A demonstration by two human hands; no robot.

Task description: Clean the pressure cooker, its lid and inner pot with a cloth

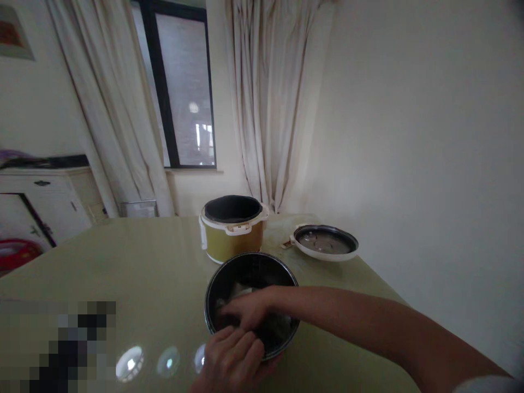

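Observation:
A black inner pot stands on the table in front of me, tipped slightly toward me. My left hand grips its near rim, fingers curled over the edge. Inside the pot is my right hand, reaching in from the right and pressed toward the left wall. Under and beside its fingers shows a pale, crumpled cloth, mostly hidden by the hand. Just behind the pot sits a yellow-green and white electric cooker body, uncovered, with a dark opening.
The cooker's round lid lies with its inner side up at the right of the pale green table. Curtains and a window are behind. A white cabinet and red basin stand at left.

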